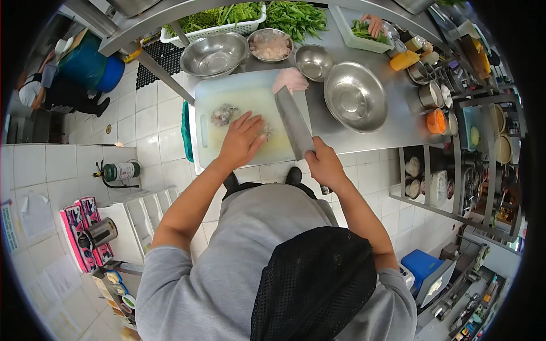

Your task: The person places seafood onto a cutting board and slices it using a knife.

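Observation:
My left hand [242,141] rests on the pale cutting board [213,91] with its fingers stretched out. Beside its fingertips lies a small pile of greyish, glistening pieces [224,114], and a few smaller scraps [268,132] are at its right; what food they are I cannot tell. My right hand [325,163] is wrapped round the handle of a large cleaver [292,122]. The broad blade points away from me along the board's right side. Its far end is close to a soft pink piece [290,80], cloth or flesh, at the board's far right corner.
Behind the board are a steel colander [214,54], a bowl of pale pink pieces [271,45] and a small steel bowl [314,61]. A large steel bowl [355,98] stands right. Leafy greens [296,21] lie farther back. Another person's hand [375,26] reaches into a white tub [364,41].

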The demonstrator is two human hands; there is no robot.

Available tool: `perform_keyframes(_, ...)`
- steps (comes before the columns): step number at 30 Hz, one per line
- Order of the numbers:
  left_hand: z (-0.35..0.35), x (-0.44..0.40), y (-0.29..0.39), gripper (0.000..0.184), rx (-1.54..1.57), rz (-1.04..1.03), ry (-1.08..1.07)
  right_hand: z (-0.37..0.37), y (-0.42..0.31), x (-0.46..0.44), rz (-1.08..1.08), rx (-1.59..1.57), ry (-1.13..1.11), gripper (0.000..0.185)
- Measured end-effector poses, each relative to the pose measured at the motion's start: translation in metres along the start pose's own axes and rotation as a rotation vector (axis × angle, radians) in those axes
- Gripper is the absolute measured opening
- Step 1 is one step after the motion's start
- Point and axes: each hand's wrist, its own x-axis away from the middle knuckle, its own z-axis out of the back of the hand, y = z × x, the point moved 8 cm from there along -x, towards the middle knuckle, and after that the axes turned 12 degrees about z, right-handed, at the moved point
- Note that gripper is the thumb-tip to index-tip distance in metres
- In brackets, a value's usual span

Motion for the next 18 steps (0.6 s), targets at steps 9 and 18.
perform_keyframes(9, -0.04, -0.02, -0.002, 0.03, 0.193, 0.059, -0.155, -0.022, 0.013, 0.015, 0.056, 0.436, -0.019, 0.026)
perform_keyframes(18, -0.032, -0.032, 0.007, 0.018, 0.267, 0.076, -0.062, -0.017, -0.036, 0.03, 0.036, 0.472, -0.128, 0.028)
